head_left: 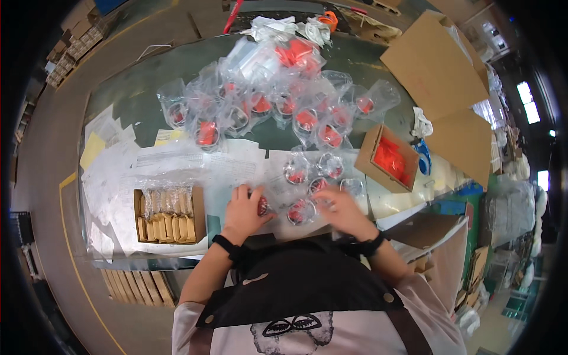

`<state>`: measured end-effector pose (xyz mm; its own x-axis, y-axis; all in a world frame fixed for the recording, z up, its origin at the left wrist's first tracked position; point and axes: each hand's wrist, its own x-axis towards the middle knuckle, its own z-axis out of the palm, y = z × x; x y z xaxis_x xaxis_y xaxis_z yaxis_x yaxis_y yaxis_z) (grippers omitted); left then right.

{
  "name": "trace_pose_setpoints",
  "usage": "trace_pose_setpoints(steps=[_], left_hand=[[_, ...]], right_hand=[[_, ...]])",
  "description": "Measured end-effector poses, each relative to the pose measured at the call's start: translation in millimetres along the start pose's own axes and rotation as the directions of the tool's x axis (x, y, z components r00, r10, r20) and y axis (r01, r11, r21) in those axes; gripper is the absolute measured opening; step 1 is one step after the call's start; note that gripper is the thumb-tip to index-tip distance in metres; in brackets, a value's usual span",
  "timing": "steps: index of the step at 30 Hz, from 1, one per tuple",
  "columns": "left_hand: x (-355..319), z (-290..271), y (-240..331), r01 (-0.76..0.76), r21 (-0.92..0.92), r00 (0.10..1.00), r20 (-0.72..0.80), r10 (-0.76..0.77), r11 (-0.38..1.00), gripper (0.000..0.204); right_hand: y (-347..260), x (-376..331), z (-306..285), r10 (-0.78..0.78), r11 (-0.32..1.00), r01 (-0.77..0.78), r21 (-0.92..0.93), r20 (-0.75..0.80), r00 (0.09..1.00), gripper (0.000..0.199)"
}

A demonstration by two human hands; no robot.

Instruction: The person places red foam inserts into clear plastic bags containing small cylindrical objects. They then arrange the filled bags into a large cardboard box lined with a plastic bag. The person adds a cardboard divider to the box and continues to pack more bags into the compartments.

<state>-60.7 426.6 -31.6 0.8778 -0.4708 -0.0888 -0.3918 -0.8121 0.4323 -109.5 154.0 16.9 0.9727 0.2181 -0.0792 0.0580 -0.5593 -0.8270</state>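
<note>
Green-topped worktable (142, 106) seen from above, strewn with paper sheets (177, 160) and a heap of clear plastic bags (266, 94) holding red-and-metal parts; a cardboard tray of tan packets (168, 216) sits at the left, an open box of red pieces (387, 157) at the right. Left hand (244, 208) curls its fingers around one small bagged part (262, 205) near the table's front edge; right hand (343, 210), blurred, lies flat with fingers spread on neighbouring bags (307, 189), though whether it grips any cannot be told.

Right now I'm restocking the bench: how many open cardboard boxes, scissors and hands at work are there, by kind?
Open brown cardboard boxes: 2
Blue-handled scissors: 1
Hands on clear plastic bags: 2
Total: 5
</note>
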Motion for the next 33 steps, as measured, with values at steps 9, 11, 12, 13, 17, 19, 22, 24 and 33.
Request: trace_pose_setpoints(steps=[9, 11, 12, 13, 17, 19, 22, 24, 33], left_hand=[[-21, -27, -8, -0.208, -0.05, 0.971, 0.108, 0.212, 0.977, 0.056], [-31, -46, 26, -0.208, -0.16, 0.946, 0.219, 0.24, 0.965, 0.06], [-33, -48, 43, -0.194, -0.186, 0.926, 0.29, 0.242, 0.963, 0.062], [-31, -43, 54, -0.144, -0.191, 0.904, 0.374, 0.208, 0.971, 0.062], [-10, -18, 88, -0.004, -0.128, 0.838, 0.541, 0.073, 0.992, 0.066], [4, -2, 101, -0.006, -0.105, 0.854, 0.516, 0.059, 0.994, 0.066], [6, 14, 90, -0.227, -0.059, 0.911, 0.34, 0.234, 0.972, 0.061], [10, 20, 66, -0.349, -0.043, 0.913, 0.21, 0.35, 0.936, 0.054], [10, 22, 95, 0.101, -0.098, 0.866, 0.498, -0.039, 0.99, 0.071]], right_hand=[[60, -33, -38, 0.093, 0.761, -0.19, -0.62, -0.186, 0.978, 0.067], [53, -47, -42, 0.183, 0.796, -0.269, -0.542, -0.209, 0.961, 0.068], [41, -52, -46, 0.226, 0.808, -0.284, -0.517, -0.175, 0.958, 0.068], [21, -52, -44, 0.255, 0.829, -0.287, -0.481, -0.132, 0.958, 0.068], [-2, -34, -18, 0.261, 0.844, -0.214, -0.492, 0.028, 0.965, 0.063], [23, -28, -2, 0.213, 0.829, -0.189, -0.526, -0.016, 0.977, 0.06], [58, -33, 20, 0.115, 0.858, -0.208, -0.47, -0.219, 0.969, 0.052], [53, -43, 20, 0.201, 0.939, -0.241, -0.247, -0.177, 0.964, 0.037], [-61, -279, -96, 0.4, 0.897, -0.128, 0.423, -0.656, 0.64, 0.056]])
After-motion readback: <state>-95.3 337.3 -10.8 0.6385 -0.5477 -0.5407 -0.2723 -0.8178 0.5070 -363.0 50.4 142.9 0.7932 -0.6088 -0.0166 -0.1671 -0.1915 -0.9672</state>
